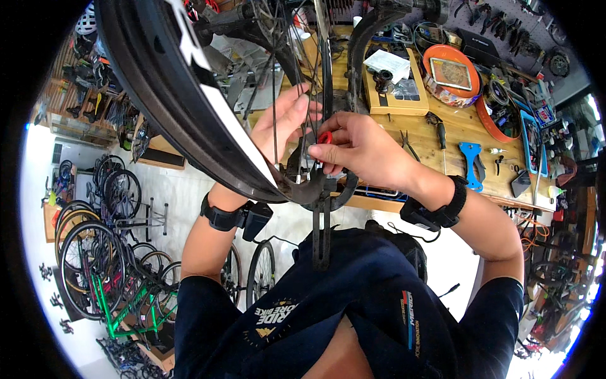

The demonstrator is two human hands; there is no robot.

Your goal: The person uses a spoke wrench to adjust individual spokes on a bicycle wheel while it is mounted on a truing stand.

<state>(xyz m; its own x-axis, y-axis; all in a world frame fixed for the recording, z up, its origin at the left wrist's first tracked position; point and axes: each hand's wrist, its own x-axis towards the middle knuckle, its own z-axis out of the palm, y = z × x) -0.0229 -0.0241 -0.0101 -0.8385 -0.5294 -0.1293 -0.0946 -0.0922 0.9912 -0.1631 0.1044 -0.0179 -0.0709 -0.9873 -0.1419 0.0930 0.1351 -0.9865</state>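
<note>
A bicycle wheel, its deep black rim (208,120) marked in white, is mounted upright in a dark truing stand (356,57) in front of me. My right hand (363,148) pinches a small round red spoke wrench (325,138) between thumb and fingers, close to the spokes at the rim's near end. My left hand (281,120) is among the spokes from the left, thumb and fingers closed around a thin black spoke (274,82). The spokes partly cover its fingertips. The stand's slotted arm (321,234) reaches down toward my shirt.
On the wooden bench (404,126) to the right are a screwdriver (441,136), pliers (409,145), a blue tool (470,165), a cardboard box (394,95) and round orange tins (451,69). Several bicycles (113,252) stand on the floor at left. Tools hang on the back wall.
</note>
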